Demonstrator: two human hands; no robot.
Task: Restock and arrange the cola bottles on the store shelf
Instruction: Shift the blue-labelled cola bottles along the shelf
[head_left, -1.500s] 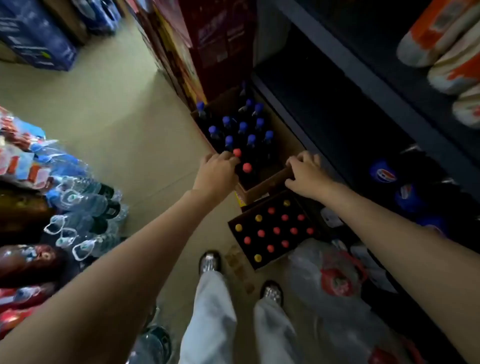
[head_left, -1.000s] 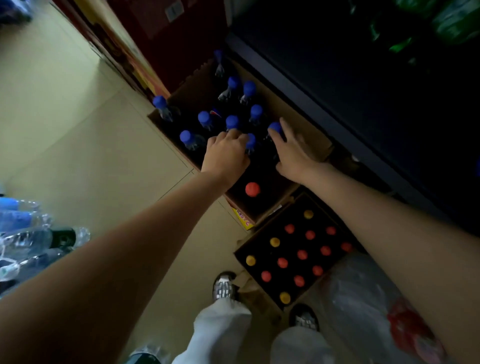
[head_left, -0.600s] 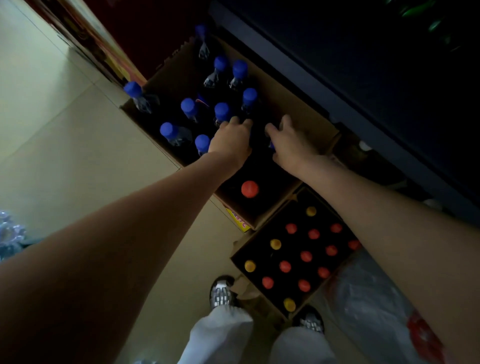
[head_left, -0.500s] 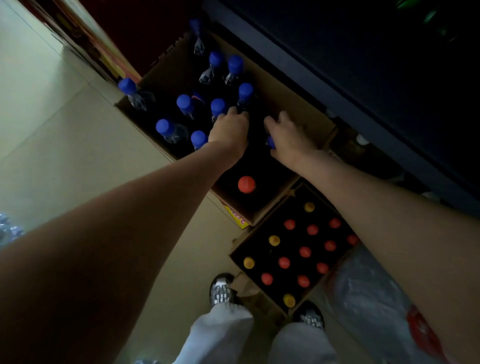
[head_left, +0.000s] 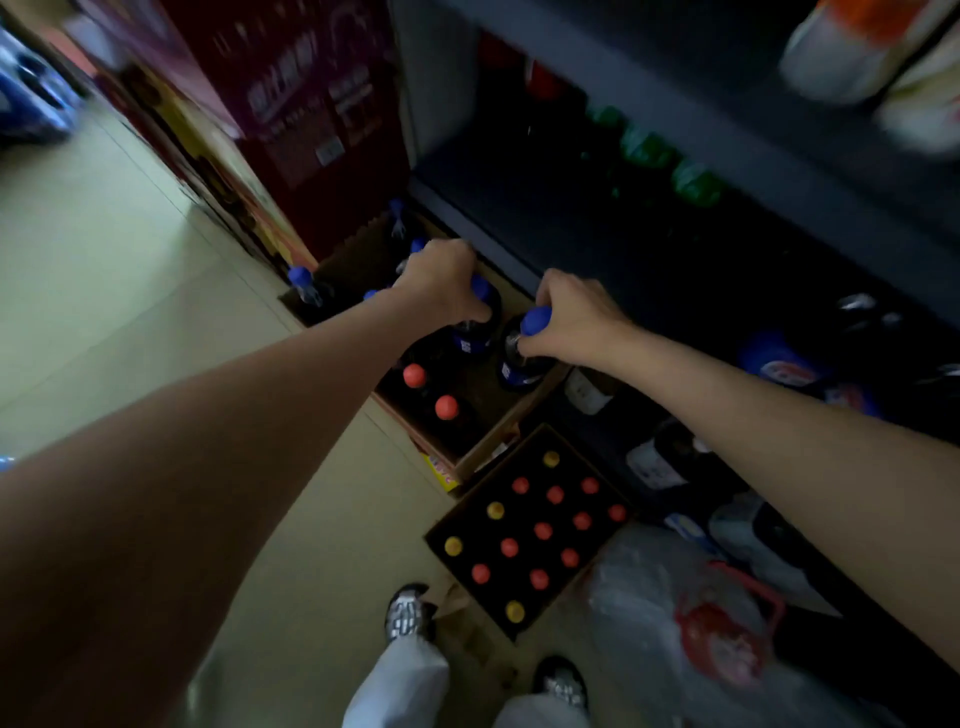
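Note:
An open cardboard box (head_left: 498, 436) on the floor holds dark cola bottles with blue caps at its far end and two red-capped ones (head_left: 414, 375) nearer me. My left hand (head_left: 441, 283) grips the neck of one blue-capped cola bottle (head_left: 475, 332). My right hand (head_left: 571, 317) grips the neck of another blue-capped cola bottle (head_left: 524, 358). Both bottles hang raised above the box. The dark store shelf (head_left: 519, 208) runs along the right, with more cola bottles (head_left: 779, 364) lying low on it.
A second box (head_left: 530, 530) of red- and yellow-capped bottles sits nearer my feet. Plastic wrap and bags (head_left: 701, 623) lie at the lower right. Stacked red cartons (head_left: 291, 104) stand behind the open box. Green-capped bottles (head_left: 649, 150) stand on the shelf. Tan floor lies to the left.
Both hands closed on blue-capped bottle necks inside the box and have lifted the two bottles up. The view has tilted up toward the shelf.

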